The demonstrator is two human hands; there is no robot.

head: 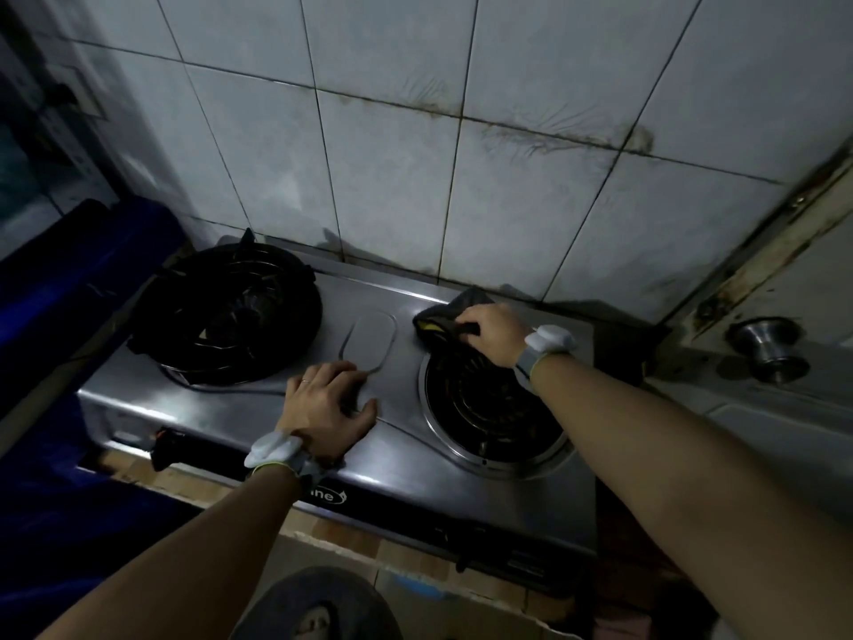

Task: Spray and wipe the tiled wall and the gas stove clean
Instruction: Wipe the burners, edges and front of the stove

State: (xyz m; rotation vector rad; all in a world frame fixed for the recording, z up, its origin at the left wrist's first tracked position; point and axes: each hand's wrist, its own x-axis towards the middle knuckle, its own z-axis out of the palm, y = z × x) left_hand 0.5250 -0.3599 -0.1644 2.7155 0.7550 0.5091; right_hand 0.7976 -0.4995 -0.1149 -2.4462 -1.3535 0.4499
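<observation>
The left hand (323, 408) lies flat and open on the near middle of the gas stove (401, 459). Farther right, the right hand (491, 332) presses a dark cloth (443, 311) onto the stove's far edge, below the stained tiled wall (392, 145).

gas stove (406, 455) front reads partly "ine".
</observation>
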